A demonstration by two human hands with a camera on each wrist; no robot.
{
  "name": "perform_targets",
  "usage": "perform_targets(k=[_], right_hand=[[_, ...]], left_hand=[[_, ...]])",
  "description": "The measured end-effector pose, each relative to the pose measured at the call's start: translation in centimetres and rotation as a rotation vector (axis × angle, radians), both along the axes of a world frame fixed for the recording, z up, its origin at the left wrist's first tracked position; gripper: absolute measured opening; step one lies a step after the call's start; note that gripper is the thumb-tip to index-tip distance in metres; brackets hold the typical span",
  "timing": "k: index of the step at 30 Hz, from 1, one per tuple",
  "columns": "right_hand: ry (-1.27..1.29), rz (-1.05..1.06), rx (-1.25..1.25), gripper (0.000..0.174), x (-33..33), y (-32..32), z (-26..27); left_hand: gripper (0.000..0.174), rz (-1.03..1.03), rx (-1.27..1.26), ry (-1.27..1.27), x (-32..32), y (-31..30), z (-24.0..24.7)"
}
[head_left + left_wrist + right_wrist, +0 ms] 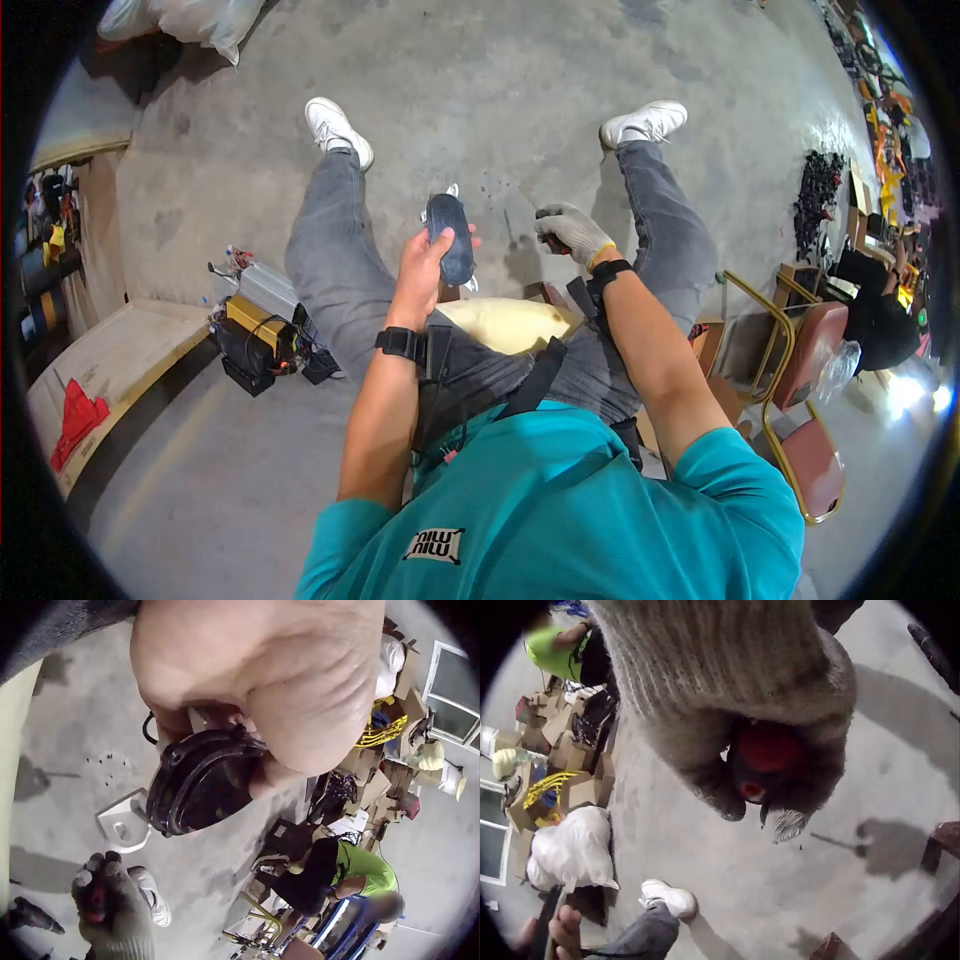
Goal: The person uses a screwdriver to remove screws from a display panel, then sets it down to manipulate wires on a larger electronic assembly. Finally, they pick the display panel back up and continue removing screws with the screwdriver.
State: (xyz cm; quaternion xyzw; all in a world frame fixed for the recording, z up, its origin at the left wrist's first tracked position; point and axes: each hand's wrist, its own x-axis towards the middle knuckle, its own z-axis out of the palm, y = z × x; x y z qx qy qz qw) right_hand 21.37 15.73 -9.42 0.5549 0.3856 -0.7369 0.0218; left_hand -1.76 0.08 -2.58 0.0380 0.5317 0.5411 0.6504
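Observation:
My bare left hand point(422, 262) holds a black oval housing point(455, 240) up over the floor, thumb across its face and fingers behind. Pale metal tabs stick out at its ends. In the left wrist view the housing's ridged rim point(169, 799) shows, with a light bracket point(124, 825) with a hole beside it. To the right, apart from the housing, my right hand point(575, 232) wears a knitted glove. Its fingers are curled round the red and black handle point(769, 754) of what looks like a screwdriver; the shadow on the floor shows a thin shaft.
A pale yellow pad point(510, 322) lies between my thighs. Metal and black equipment point(265, 325) stands at left beside a low bench point(120, 350) with a red cloth point(78, 425). Chairs point(812, 350) stand at right. Another person point(367, 874) sits near cardboard boxes.

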Motion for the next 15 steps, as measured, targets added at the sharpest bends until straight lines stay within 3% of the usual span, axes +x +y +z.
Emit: perform_targets(k=[3,5,7,9,13,15], right_hand=[[-0.055,0.019,-0.029,0.025,0.2,0.6,-2.5],[-0.099,0.035,-0.039,0.025,0.3,1.0,-4.1],[-0.089,-0.080,-0.019,0.025,0.0,1.0,-5.1],[-0.102,-0.041,0.007,0.029,-0.4,1.5,-6.1],[-0.181,0.012,0.032,0.032,-0.6,2.5,-8.3],[-0.182,0.037,0.003,0.032,-0.8,2.6,-8.8]], left_hand=[[0.036,-0.023,-0.063,0.017,0.3,-0.1,0.3],[0.038,-0.016,0.027,0.034,0.5,-0.3,0.5],[0.040,0.003,-0.013,0.017,0.4,0.0,0.2],[0.041,-0.013,-0.130,0.070,0.4,-0.1,-0.1],[0.059,0.098,-0.121,0.124,1.0,0.2,0.2],[0.057,0.083,-0.115,0.116,0.6,0.8,1.0]])
